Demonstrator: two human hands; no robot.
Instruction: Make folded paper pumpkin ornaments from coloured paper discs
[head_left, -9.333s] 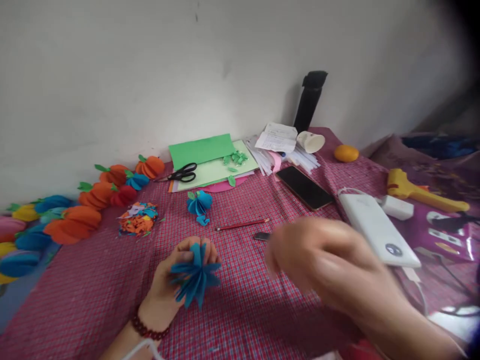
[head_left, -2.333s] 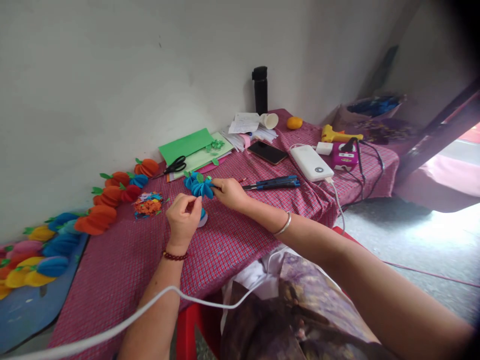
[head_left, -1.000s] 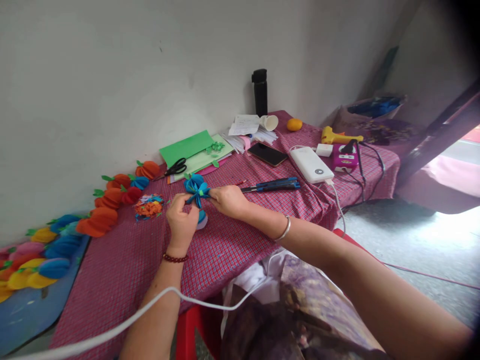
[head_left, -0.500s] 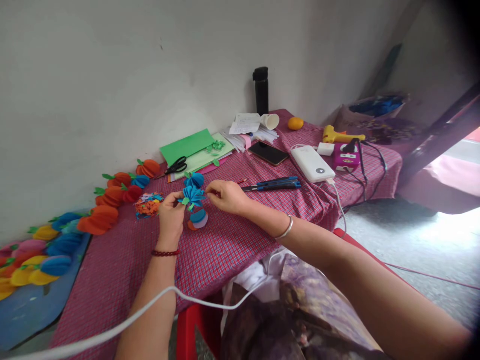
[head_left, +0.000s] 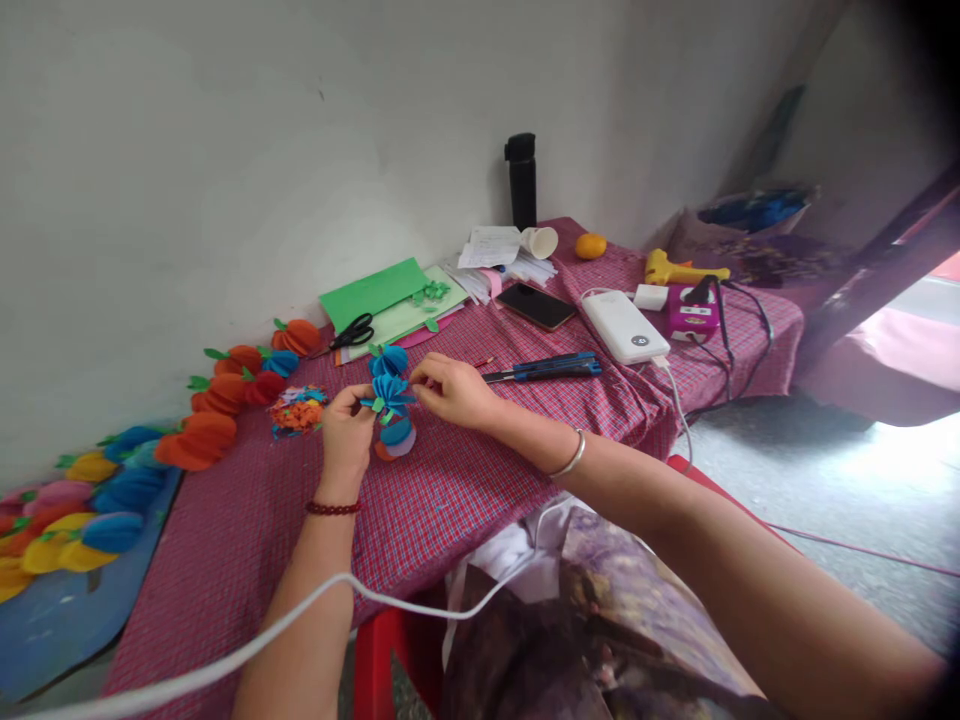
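My left hand (head_left: 349, 428) pinches the left side of a blue folded-paper pumpkin (head_left: 393, 391) with small green paper leaves. On its other side, the closed fingertips of my right hand (head_left: 452, 390) meet the pumpkin's right edge; whether they grip the paper or only touch it is hard to see. Just behind it on the cloth sits a second blue paper pumpkin (head_left: 388, 359) with a green leaf. Below the held one lie round paper discs (head_left: 400, 437) in blue, lilac and orange. A heap of orange and coloured paper scraps (head_left: 298, 411) is left of my left hand.
Finished paper pumpkins (head_left: 196, 441) line the left edge. Black scissors (head_left: 354, 330) rest by green paper sheets (head_left: 375, 290). A blue-black cutter (head_left: 555, 367), phone (head_left: 537, 305), white power bank (head_left: 625, 327), purple power strip (head_left: 691, 312) and black bottle (head_left: 522, 182) stand rightward. A white cable (head_left: 405, 603) crosses in front.
My left hand and the blue pumpkin have shifted slightly right, closer to my right hand. My right hand has risen a little. The other things stay in place.
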